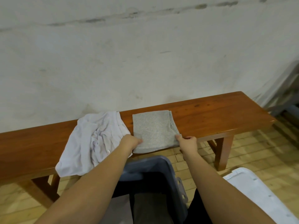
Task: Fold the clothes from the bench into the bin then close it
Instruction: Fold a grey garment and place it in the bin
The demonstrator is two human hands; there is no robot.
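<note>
Both your hands are pinching the folded grey cloth at the bench's near edge.

Your left hand (pixel 131 141) grips the near-left corner of the grey cloth (pixel 153 130), fingers closed on the fabric; your right hand (pixel 188 143) pinches the near-right corner the same way. The cloth lies flat, a rough rectangle, its near edge hanging just over the front of the bench (pixel 210 117). The crumpled white garment (pixel 93 141) sits at 9 o'clock from it, touching or nearly touching its left edge and drooping over the bench front. The grey bin (pixel 161 175) stands open on the floor at 6 o'clock, right under your forearms, with folded fabric inside. The white lid (pixel 258 196) lies on the floor at 4 o'clock, apart from the bin.
</note>
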